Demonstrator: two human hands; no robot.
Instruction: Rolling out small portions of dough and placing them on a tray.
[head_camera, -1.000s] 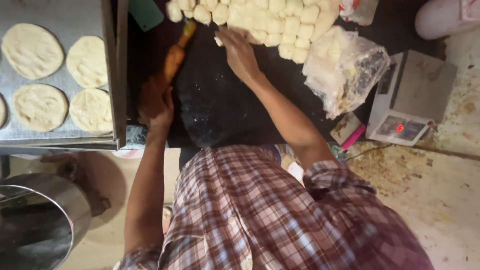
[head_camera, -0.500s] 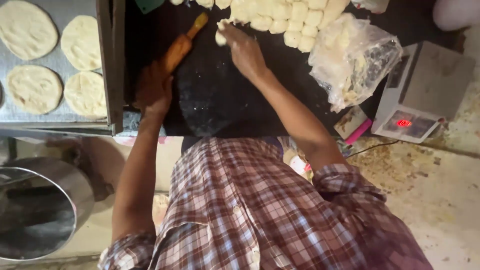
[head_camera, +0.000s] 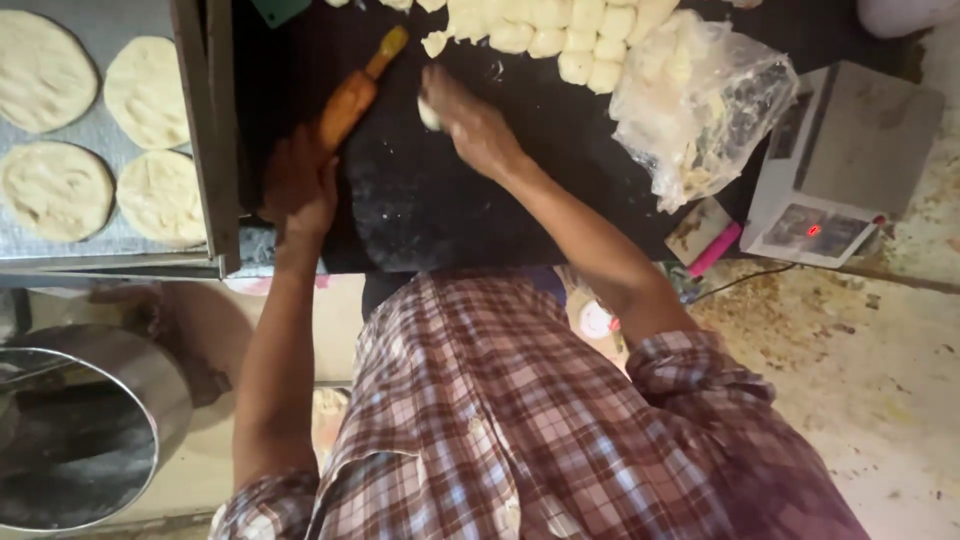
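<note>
On the dark worktop (head_camera: 450, 215), just below the rows of pale dough pieces (head_camera: 560, 35), your right hand (head_camera: 470, 125) has its fingers curled round a small dough ball (head_camera: 429, 113), which shows white at the fingertips. Your left hand (head_camera: 298, 185) is wrapped round the near end of a wooden rolling pin (head_camera: 355, 90); the pin lies tilted on the worktop, its yellow far handle pointing up and to the right, toward a stray dough scrap beside the rows.

Right of the dough rows sits a crumpled clear plastic bag (head_camera: 700, 100), touching the nearest pieces. Beyond it, at the worktop's right end, stands a grey electronic scale (head_camera: 840, 160) with a red light on its front, and a pink-edged flat object (head_camera: 705, 235) lies near the worktop's front edge.

Left of the worktop, a metal tray (head_camera: 100, 140) carries four flattened dough rounds (head_camera: 60, 190). Below the tray stands a large steel pot (head_camera: 80, 430). Your plaid shirt (head_camera: 520, 430) fills the lower middle of the view.
</note>
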